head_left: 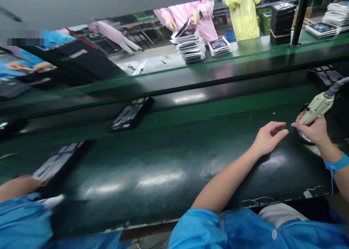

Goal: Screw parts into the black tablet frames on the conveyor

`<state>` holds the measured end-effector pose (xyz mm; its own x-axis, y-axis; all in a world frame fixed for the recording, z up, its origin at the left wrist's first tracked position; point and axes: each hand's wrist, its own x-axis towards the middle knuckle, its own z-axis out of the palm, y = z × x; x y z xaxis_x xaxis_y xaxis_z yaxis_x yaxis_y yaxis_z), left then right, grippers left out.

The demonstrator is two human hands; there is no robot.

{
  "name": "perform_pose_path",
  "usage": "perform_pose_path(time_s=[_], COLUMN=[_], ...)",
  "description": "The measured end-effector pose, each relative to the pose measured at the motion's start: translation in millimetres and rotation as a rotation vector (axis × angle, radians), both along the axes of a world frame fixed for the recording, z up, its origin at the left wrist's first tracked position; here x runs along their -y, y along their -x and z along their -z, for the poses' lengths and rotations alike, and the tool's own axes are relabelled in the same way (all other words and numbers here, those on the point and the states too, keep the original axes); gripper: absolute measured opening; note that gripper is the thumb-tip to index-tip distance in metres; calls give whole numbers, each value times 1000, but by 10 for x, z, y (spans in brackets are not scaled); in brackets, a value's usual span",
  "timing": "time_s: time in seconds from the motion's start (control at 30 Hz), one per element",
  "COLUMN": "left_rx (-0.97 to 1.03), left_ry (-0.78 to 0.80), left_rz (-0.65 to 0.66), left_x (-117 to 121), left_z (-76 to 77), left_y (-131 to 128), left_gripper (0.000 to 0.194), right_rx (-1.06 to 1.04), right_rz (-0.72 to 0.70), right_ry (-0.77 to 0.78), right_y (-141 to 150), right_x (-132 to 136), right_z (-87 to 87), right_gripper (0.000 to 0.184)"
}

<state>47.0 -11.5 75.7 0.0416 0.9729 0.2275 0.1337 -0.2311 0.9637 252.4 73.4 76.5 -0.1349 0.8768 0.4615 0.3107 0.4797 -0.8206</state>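
My left hand point(268, 137) hovers just above the dark green workbench point(163, 169), fingers apart, holding nothing. My right hand point(313, 130) grips a beige electric screwdriver point(317, 107) with a grey cable running off to the upper right. Its tip points down at a small round perforated dish point(304, 137), partly hidden under the hand. A blue strap point(336, 165) circles my right wrist. My left fingertips are a few centimetres from the right hand.
Dark device trays lie on the conveyor belt: one at the centre point(131, 114), one at the lower left point(58, 163) next to a co-worker's arm in blue point(16, 187). Across the line, people in pink point(191, 18) and yellow point(242, 12) stand by stacked trays point(189, 45).
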Motion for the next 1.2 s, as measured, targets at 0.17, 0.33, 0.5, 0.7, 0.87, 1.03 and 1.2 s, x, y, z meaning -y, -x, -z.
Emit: perform_pose_path(time_s=[0.17,0.33,0.5,0.7,0.87,1.03,1.2], left_rx=[184,311,419,557,535,508,501], left_ry=[67,89,210,425,491,531,483], left_rz=[-10,-124,-185,-318,-453,-549,-541], left_x=[-128,-161,-307,-577,-856,-1027,-1005], left_z=[-156,-105,18,101,214,338,411], left_y=[-302,-314,-69,250,486,748,861], left_gripper=[28,28,29,16,21,27,26], right_rx=[28,81,16,-10,13,11,-3], right_rz=[-32,-38,39,110,145,158,180], right_ry=[21,-13,-17,-7,-10,6,26], right_y=[13,25,45,29,15,6,18], right_x=[20,31,30,-13,-32,-23,-21], right_z=[-8,-4,-13,6,24,19,28], right_gripper=[48,51,52,49,52,48,51])
